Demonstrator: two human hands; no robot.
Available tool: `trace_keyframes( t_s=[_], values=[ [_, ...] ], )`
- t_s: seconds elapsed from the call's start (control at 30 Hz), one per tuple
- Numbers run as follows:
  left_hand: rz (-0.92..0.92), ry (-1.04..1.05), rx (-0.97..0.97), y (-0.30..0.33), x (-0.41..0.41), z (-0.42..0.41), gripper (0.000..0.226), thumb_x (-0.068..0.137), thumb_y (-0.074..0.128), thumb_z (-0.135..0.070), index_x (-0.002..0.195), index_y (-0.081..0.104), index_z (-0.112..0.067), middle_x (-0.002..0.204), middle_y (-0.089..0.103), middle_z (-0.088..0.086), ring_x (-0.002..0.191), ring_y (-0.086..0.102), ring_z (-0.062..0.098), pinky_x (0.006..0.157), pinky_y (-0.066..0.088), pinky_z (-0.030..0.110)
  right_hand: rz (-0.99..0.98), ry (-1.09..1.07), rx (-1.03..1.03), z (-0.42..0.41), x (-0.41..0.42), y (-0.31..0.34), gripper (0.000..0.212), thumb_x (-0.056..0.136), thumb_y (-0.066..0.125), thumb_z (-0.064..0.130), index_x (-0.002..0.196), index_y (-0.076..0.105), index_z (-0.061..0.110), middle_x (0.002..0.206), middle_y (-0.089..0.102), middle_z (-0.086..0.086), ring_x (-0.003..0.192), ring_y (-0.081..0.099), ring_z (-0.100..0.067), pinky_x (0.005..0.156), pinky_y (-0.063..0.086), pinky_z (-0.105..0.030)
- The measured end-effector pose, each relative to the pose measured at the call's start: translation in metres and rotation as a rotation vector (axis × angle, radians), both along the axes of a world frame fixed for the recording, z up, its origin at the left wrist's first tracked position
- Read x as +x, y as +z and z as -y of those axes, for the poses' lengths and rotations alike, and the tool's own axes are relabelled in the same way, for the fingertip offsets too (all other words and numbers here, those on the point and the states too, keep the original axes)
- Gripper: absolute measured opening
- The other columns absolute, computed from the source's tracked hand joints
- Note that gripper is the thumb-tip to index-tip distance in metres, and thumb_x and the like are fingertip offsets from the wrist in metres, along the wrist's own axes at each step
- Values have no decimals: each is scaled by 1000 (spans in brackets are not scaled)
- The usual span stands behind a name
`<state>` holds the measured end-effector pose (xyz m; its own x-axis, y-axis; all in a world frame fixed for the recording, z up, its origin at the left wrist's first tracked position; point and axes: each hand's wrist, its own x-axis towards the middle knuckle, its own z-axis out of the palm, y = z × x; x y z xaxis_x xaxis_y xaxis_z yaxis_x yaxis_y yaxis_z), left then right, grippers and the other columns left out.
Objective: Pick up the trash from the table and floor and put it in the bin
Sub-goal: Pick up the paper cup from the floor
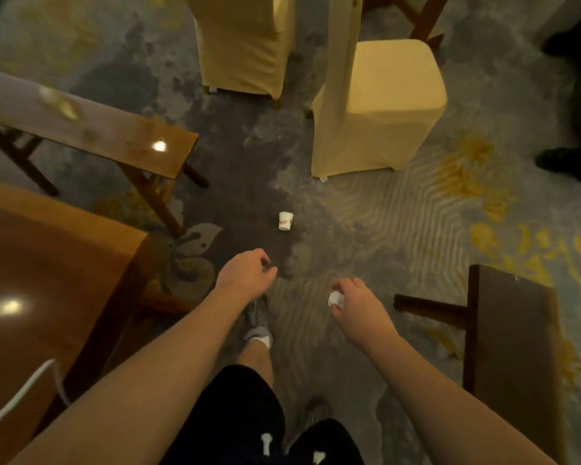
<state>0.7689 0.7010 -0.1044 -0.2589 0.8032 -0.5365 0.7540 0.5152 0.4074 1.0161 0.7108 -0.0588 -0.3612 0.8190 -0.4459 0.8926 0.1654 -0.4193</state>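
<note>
A small white paper cup [285, 220] with a red mark lies on the patterned carpet ahead of me, in the middle of the view. My left hand [245, 271] hangs above the floor just below the cup, fingers loosely curled with nothing in them. My right hand [354, 303] is closed around a small crumpled white piece of trash [335, 299], which shows at the thumb side. No bin is in view.
A wooden table [47, 263] fills the lower left, a wooden bench [114, 135] beyond it. Two yellow-covered chairs [383, 105] [242, 45] stand ahead. A dark wooden table [510, 330] is at the right. A dark figure's feet [560, 159] stand far right.
</note>
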Motion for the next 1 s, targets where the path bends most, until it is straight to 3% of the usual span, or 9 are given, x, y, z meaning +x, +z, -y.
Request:
trace_keyframes(
  t_s=[0.23, 0.5, 0.67, 0.83, 1.0],
  values=[
    [11, -68, -80, -78, -55, -138, 30, 88, 59, -47, 108, 64, -26, 104, 69, -1, 99, 63, 21, 80, 53, 37, 48, -76, -58, -117, -61, -48, 24, 90, 59, 25, 114, 59, 21, 112, 55, 0, 102, 56, -21, 83, 45, -33],
    [3, -48, -195, -196, -95, -234, 36, 89, 61, -46, 119, 58, -26, 113, 63, 1, 102, 60, 22, 83, 54, 41, 7, -154, -71, -222, -105, -141, 22, 87, 65, 24, 108, 59, 26, 104, 51, 9, 90, 56, -12, 75, 45, -28],
    [-10, 5, -185, -314, -100, -272, 46, 86, 63, -46, 123, 55, -20, 122, 60, 10, 114, 55, 30, 88, 48, 41, -42, -143, -71, -276, -119, -245, 24, 87, 67, 20, 110, 61, 21, 106, 54, 2, 89, 57, -16, 75, 46, -30],
    [-40, 13, -255, -425, -89, -307, 72, 81, 66, -53, 137, 42, -14, 135, 50, 16, 124, 48, 38, 96, 44, 47, -55, -64, -87, -306, -120, -348, 25, 85, 67, 16, 109, 62, 16, 109, 57, -5, 91, 57, -22, 75, 47, -36],
    [-14, 63, -236, -526, -69, -332, 86, 77, 69, -56, 143, 34, -14, 139, 47, 18, 126, 47, 40, 97, 42, 49, -41, -23, -132, -308, -101, -443, 28, 86, 66, 16, 114, 63, 14, 112, 58, -5, 95, 57, -20, 76, 45, -30]
  ],
)
